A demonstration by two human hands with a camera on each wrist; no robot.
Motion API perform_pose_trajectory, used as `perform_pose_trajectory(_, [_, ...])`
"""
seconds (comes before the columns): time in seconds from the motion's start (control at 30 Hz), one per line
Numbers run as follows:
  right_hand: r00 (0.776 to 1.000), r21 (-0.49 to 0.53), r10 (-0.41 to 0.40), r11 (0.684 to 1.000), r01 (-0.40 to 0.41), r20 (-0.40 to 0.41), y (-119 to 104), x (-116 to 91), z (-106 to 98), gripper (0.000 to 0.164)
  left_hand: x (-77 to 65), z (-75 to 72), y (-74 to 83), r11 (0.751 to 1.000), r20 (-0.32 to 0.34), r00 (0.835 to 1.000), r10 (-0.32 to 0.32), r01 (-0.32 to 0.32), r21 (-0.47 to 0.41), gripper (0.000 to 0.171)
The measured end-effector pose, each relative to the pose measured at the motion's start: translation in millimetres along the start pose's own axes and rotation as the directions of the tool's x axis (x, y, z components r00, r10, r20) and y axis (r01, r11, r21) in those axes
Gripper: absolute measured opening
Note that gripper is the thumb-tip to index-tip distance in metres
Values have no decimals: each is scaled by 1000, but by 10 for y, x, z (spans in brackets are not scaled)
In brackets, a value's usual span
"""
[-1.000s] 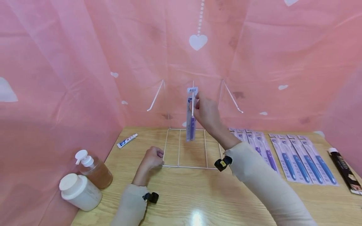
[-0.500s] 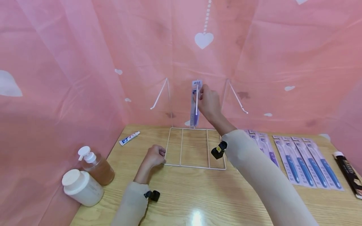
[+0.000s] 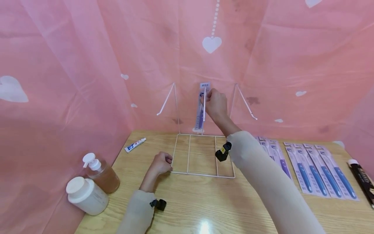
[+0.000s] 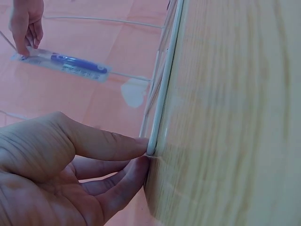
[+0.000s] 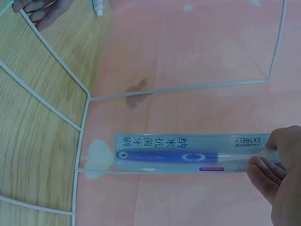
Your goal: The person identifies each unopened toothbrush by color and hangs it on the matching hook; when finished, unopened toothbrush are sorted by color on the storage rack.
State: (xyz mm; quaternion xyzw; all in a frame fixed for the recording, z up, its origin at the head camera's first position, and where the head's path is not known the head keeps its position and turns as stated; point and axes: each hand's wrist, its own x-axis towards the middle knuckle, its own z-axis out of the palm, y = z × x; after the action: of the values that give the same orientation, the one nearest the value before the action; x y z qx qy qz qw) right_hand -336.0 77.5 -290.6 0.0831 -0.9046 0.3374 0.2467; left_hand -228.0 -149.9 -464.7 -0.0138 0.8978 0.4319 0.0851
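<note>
Has slid packaged toothbrush [image 5: 164,156], pinched in right hand [image 3: 217,101], seemingly deeper onto hook [image 3: 204,109] toward 12 o'clock; pinches rack [image 3: 203,175] with left hand [image 3: 162,162].

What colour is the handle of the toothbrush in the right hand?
The handle is bluish purple, seen best in the right wrist view.
</note>
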Motion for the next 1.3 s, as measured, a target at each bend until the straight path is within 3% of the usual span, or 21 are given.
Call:
perform_pose_trajectory(0.2, [999, -40, -9, 999, 10, 35, 111, -63, -86, 39, -5, -13, -17, 1000, -12, 1000, 19, -19, -4, 40])
perform_pose_trajectory(0.37, [994, -57, 17, 998, -11, 107, 417, -223, -177, 50, -25, -65, -55, 1000, -20, 1000, 17, -18, -6, 40])
perform_pose_trajectory(0.47, [986, -68, 56, 997, -46, 155, 712, -307, -208, 49, -43, -108, -76, 1000, -34, 999, 11, -11, -8, 40])
perform_pose_trajectory(0.63, [953, -201, 150, 975, -98, 263, 1219, -407, -288, 51, -70, -146, -108, 1000, -41, 999, -2, 1, -18, 41])
perform_pose_trajectory(0.77, [931, -261, 182, 960, -99, 317, 1526, -490, -331, 51, -80, -162, -111, 1000, -41, 999, -14, 13, -26, 41])
perform_pose_trajectory(0.93, [921, -296, 202, 950, -102, 332, 1765, -600, -306, 39, -62, -166, -111, 1000, -47, 999, -16, 15, -21, 40])
perform_pose_trajectory(1.0, [915, -313, 222, 943, -114, 337, 1845, -648, -267, 41, -58, -158, -112, 1000, -42, 999, -16, 16, -20, 40])
perform_pose_trajectory(1.2, [880, -308, 315, 929, -208, 356, 2007, -759, -134, 34, -72, -139, -104, 999, -33, 999, -27, 26, -33, 40])
perform_pose_trajectory(1.3, [876, -319, 329, 923, -218, 353, 2055, -787, -88, 28, -77, -139, -94, 999, -35, 999, -28, 26, -38, 40])
